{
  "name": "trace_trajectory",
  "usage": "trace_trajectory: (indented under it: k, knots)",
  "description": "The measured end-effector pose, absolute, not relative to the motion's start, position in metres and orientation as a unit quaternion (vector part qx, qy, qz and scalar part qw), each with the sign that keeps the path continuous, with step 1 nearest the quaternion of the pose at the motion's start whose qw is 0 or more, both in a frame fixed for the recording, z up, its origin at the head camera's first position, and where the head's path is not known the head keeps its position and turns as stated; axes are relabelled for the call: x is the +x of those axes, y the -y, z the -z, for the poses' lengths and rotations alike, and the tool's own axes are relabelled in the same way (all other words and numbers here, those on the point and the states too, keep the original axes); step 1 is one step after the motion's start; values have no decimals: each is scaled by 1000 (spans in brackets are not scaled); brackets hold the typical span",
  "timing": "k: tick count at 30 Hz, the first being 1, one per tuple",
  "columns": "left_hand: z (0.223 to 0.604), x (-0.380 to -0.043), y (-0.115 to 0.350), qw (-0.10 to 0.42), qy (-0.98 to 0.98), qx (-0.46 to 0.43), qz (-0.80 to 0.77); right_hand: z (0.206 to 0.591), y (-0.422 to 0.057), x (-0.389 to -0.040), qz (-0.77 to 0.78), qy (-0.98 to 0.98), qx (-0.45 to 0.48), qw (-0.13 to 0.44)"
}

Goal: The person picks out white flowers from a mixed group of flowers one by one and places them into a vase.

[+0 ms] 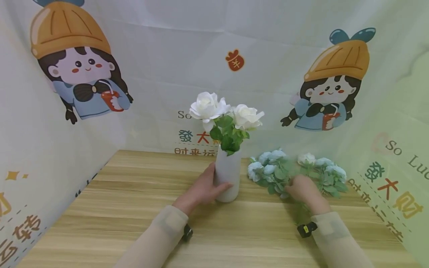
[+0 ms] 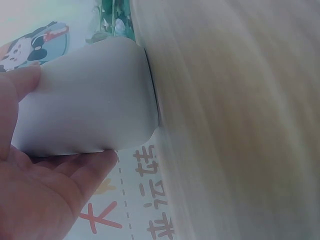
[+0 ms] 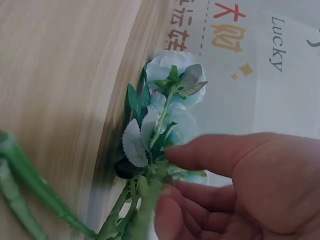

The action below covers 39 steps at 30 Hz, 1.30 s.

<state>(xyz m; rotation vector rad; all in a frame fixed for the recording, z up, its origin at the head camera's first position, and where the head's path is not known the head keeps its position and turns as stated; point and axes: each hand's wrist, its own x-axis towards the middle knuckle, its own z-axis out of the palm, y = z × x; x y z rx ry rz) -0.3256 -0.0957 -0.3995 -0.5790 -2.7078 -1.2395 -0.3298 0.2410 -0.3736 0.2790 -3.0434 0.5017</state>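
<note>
A white vase [image 1: 228,175] stands upright on the wooden table, holding two white roses [image 1: 208,106] with green leaves. My left hand [image 1: 202,188] grips its side, thumb across the front; the left wrist view shows the vase's smooth lower part between thumb and fingers. To the right, my right hand [image 1: 305,190] is among pale blue artificial flowers [image 1: 269,165] lying on the table. In the right wrist view its thumb and curled fingers pinch a green flower stem [image 3: 150,200] just below the leaves. The stem is blurred at the fingertips.
A second bunch of pale blue flowers [image 1: 335,173], with a white bloom [image 1: 306,159] beside it, lies at the right. Bare green stems [image 3: 40,190] extend over the wooden table [image 1: 110,208]. A printed cloth [image 1: 161,74] hangs behind and at both sides.
</note>
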Motion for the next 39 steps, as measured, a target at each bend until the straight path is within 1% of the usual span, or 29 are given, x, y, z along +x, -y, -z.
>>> trace_trajectory:
  k: [7, 13, 20, 29, 36, 39]
  knots:
    - [400, -327, 96, 54, 894, -189, 402, 375, -241, -331, -157, 983, 87, -36]
    - [399, -326, 96, 53, 894, -189, 403, 375, -243, -328, -159, 982, 90, -54]
    - [399, -325, 97, 57, 892, -197, 403, 370, -243, -323, -146, 978, 115, -93]
    - [399, -326, 96, 54, 892, -198, 402, 375, -244, -328, -178, 974, 119, -76]
    - [397, -325, 96, 52, 893, -195, 402, 372, -241, -330, -223, 957, 173, -74]
    - [397, -324, 96, 52, 894, -192, 402, 371, -241, -330, -222, 958, 167, -73]
